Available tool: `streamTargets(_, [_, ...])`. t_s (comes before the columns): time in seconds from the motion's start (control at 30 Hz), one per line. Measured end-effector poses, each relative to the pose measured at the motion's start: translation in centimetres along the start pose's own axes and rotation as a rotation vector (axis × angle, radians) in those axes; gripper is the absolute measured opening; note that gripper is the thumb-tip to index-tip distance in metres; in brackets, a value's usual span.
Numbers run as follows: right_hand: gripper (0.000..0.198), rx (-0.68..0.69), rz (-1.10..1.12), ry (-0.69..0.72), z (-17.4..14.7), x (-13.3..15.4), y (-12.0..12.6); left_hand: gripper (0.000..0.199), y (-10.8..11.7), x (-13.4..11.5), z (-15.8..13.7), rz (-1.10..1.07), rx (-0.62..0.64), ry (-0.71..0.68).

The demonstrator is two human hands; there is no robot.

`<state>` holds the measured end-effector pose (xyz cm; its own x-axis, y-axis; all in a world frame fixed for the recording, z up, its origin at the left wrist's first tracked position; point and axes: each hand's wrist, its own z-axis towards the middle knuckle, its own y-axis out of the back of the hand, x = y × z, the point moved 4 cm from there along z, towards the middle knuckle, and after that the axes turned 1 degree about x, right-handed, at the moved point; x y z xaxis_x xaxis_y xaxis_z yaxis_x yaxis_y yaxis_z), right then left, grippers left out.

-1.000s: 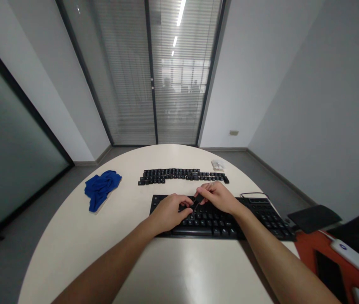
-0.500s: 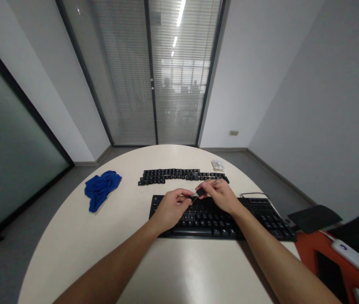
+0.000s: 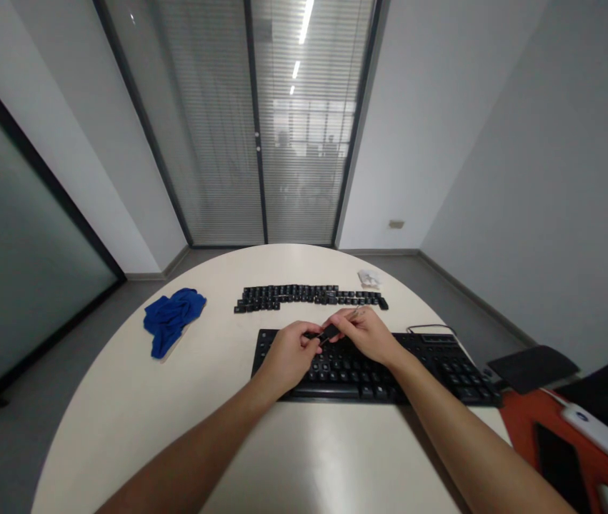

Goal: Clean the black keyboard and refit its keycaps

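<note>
A black keyboard (image 3: 336,391) lies on the round table, and both hands are together just above its upper left part. My right hand (image 3: 365,334) is closed on a keycap puller (image 3: 330,332), which has a black handle and thin wires pointing toward the left fingers. My left hand (image 3: 290,353) pinches what looks like a small black keycap (image 3: 311,335) at the wire ends; fingers partly hide it. Behind the keyboard, loose black keycaps (image 3: 290,293) lie in rows on the table.
A crumpled blue cloth (image 3: 172,320) lies on the left side of the table (image 3: 137,421). Near the far right edge is a small clear plastic bag (image 3: 370,278). The keyboard's cable (image 3: 432,327) curls behind it. At lower right, a white power strip (image 3: 604,435) and a dark phone (image 3: 561,464) rest on an orange surface.
My right hand has moved slightly left and down, bringing the keycap puller closer to my left fingers. The left hand has barely shifted. Everything on the table stays in place.
</note>
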<state>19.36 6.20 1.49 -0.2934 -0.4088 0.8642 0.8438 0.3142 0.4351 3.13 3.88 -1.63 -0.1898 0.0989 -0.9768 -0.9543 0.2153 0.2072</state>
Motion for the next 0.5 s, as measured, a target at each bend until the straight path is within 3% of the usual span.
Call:
streamTargets(0.23, [0.049,0.032,-0.055,0.042,0.1,-0.4,-0.1,0.019,0.1,-0.7,0.0,-0.117,0.039,0.037])
streamTargets(0.4, [0.048,0.059,-0.061,0.033,0.0,-0.5,-0.2,0.008,1.7,-0.5,0.5,-0.052,-0.03,0.088])
streamTargets(0.5, [0.049,0.057,-0.078,0.02,0.0,-0.4,0.0,0.009,2.3,0.3,1.0,0.001,0.009,0.043])
